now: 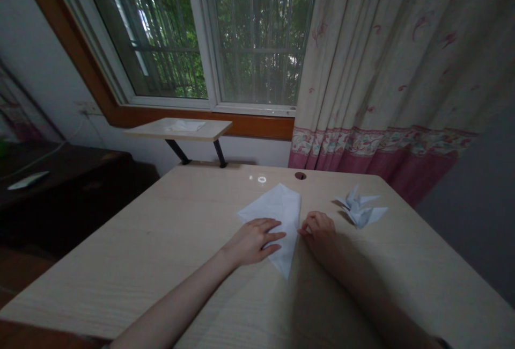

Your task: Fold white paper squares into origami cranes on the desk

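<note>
A white sheet of paper (284, 206), partly folded and roughly kite-shaped, lies on the wooden table with one point toward me. My left hand (257, 239) rests flat on its lower left part, fingers spread. At the paper's right edge is my right hand (319, 233), its fingers curled and the thumb and fingertips pinched together on that edge. How much paper sits between those fingertips is hard to make out. To the right of this hand stand folded paper cranes (358, 209), close together.
The pale table (193, 225) has a cable hole (300, 176) near its back edge. A small raised shelf (153, 129) at the back left bears white paper (187, 125). Behind are a window (257, 37) and a long curtain (362, 70). A dark cabinet (80, 161) stands left.
</note>
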### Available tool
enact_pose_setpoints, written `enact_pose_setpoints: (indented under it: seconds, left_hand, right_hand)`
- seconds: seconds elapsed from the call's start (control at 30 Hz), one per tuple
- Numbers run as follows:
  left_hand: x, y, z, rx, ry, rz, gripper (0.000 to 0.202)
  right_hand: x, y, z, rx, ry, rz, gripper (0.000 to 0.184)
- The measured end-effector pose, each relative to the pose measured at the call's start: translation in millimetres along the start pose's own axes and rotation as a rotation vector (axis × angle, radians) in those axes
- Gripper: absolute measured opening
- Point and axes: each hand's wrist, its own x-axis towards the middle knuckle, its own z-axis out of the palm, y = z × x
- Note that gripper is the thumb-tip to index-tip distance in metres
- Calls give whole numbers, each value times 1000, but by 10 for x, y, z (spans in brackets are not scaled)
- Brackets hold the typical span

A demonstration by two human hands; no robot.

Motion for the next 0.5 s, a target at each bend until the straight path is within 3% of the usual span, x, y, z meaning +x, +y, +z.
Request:
enact_pose_setpoints:
  seconds: [0.5]
  left_hand:
    - [-1, -22, 28, -31, 27, -24, 33]
  right_hand:
    - [15, -20, -29, 109, -74, -12, 22]
